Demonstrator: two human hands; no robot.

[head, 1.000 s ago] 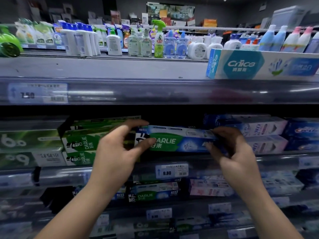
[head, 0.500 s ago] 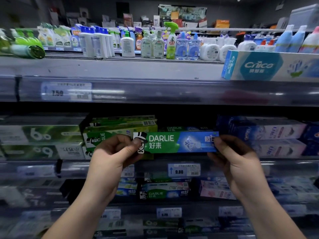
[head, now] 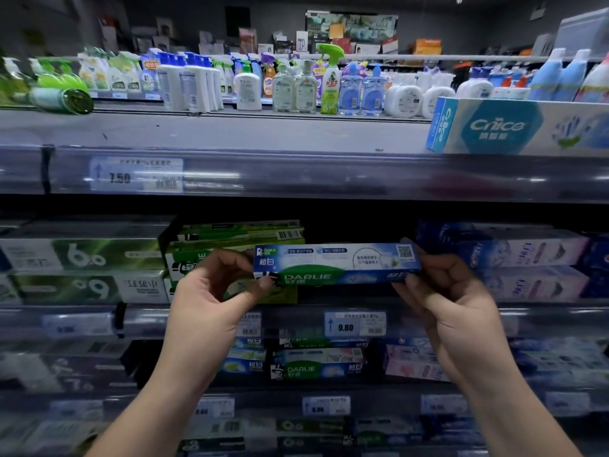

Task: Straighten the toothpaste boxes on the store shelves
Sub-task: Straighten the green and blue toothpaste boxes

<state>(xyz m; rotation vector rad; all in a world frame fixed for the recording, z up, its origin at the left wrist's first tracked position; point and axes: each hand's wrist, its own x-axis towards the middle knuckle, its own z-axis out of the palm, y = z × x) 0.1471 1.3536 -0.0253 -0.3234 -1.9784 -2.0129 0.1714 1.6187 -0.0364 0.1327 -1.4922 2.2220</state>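
Toothpaste aisle. Held level between both grips, in front of middle shelf (head: 296, 313) opening: Darlie box (head: 336, 263). Pinched at left end by left grip (head: 211, 298), thumb on front face, fingers curled behind. Pinched at right end by right grip (head: 454, 301), fingers over top edge, thumb under. Just behind left grip: green boxes (head: 237, 237), stacked, slightly askew. Right of right grip: blue-and-pink boxes (head: 520, 255), stacked. Below, between grips: 9.80 tag (head: 354, 324). Above right grip, on top shelf: Crice box (head: 514, 127).
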